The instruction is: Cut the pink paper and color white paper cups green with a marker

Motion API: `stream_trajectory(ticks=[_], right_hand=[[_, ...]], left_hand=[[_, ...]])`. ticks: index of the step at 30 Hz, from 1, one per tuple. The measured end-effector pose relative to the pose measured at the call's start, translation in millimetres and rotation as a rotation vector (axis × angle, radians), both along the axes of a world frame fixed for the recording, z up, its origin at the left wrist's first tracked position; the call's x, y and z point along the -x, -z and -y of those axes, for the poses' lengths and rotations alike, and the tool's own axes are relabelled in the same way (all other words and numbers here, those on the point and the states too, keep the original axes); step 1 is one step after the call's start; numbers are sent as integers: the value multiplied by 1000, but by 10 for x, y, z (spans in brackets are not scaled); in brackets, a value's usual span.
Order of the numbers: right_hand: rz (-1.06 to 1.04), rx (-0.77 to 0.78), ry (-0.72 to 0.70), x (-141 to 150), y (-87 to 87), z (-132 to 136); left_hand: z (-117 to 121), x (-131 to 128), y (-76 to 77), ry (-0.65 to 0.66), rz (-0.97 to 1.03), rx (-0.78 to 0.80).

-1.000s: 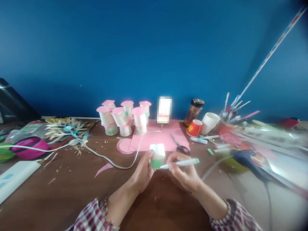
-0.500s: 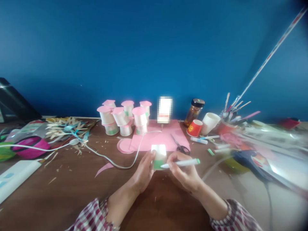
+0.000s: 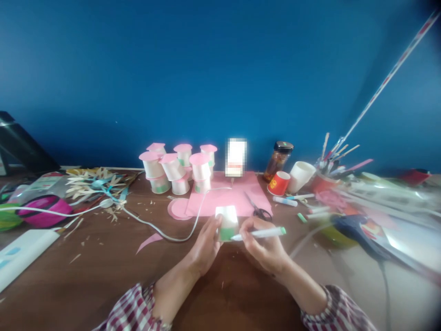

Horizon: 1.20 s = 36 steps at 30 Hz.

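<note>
My left hand [image 3: 206, 243] is closed around the left side of a small white paper cup [image 3: 227, 216], whose lower part is coloured green. Pinched in my right hand [image 3: 260, 241] is a green marker [image 3: 267, 233] with a white barrel. Its tip points left and meets the green band near the cup's lower edge. Just behind the cup lies a pink sheet of paper [image 3: 220, 197]. Dark-handled scissors [image 3: 260, 212] rest on that sheet, beyond my right hand. A green marker cap [image 3: 302, 218] lies on the table to the right.
Several stacked white cups with pink paper tops [image 3: 184, 170] stand at the back. A white cable [image 3: 161, 235] loops across the left side. Toward the right are a red cup [image 3: 279, 183], a white cup [image 3: 301, 176], a dark-lidded jar [image 3: 277, 161] and a glue gun [image 3: 358, 236].
The cup has shifted and tilted very slightly in my left hand. The marker tip stays at its green band; both hands have hardly moved.
</note>
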State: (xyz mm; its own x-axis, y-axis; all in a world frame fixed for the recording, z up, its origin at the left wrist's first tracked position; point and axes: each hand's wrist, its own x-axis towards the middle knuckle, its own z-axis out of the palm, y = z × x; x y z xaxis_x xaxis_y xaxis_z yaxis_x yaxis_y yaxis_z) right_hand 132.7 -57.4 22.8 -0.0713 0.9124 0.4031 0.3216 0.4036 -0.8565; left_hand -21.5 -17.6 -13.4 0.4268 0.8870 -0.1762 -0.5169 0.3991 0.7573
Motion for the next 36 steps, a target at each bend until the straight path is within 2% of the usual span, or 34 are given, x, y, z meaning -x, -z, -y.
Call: stream_trajectory(ticks=[3, 9, 16, 36], right_hand=[[-22, -4, 46, -6, 7, 3], [-15, 9, 3, 8, -1, 6], [-167, 44, 40, -34, 51, -30], [-16, -54, 99, -20, 4, -17]], left_hand=[[4, 1, -2, -11, -15, 35], [3, -4, -10, -9, 10, 34], [-47, -8, 70, -44, 106, 131], [-33, -8, 53, -27, 90, 99]])
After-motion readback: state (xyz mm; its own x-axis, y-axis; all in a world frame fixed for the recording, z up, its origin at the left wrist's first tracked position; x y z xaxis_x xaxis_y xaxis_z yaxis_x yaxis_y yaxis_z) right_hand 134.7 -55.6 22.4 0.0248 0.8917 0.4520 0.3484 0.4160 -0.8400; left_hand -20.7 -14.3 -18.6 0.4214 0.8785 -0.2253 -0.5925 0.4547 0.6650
